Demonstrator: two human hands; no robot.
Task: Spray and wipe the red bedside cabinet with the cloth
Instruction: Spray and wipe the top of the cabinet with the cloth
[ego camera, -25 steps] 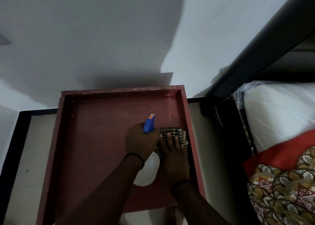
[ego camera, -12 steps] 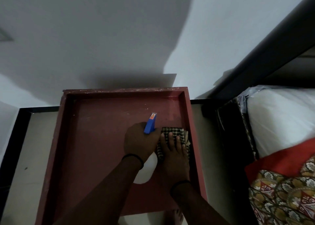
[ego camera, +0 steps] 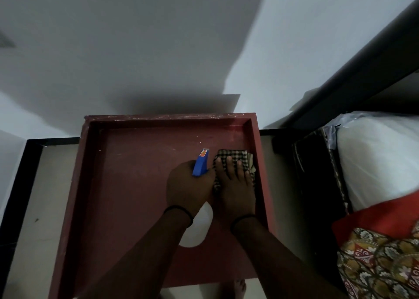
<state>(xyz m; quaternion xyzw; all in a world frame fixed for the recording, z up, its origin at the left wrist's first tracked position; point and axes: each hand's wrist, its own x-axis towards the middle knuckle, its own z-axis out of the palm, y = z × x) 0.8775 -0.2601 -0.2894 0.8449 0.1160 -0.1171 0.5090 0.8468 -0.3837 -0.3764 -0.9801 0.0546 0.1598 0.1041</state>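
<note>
The red bedside cabinet [ego camera: 127,185] fills the middle of the view, its top a shallow tray with a raised rim. My left hand [ego camera: 189,187] grips a spray bottle [ego camera: 200,226] with a white body and a blue trigger head [ego camera: 200,164], nozzle pointing toward the far wall. Right beside it, my right hand [ego camera: 235,187] presses flat on a checked cloth [ego camera: 233,156] lying on the cabinet top near the right rim. Most of the cloth is hidden under the fingers and palm.
A white wall stands just behind the cabinet. A bed with a white pillow [ego camera: 376,158] and a red patterned cover [ego camera: 381,258] lies close on the right, with a dark bed frame [ego camera: 353,72] above. Pale floor with a black skirting edge [ego camera: 15,185] shows at left.
My right hand has pushed the cloth a little farther from me along the right rim. My left hand with the bottle has hardly moved.
</note>
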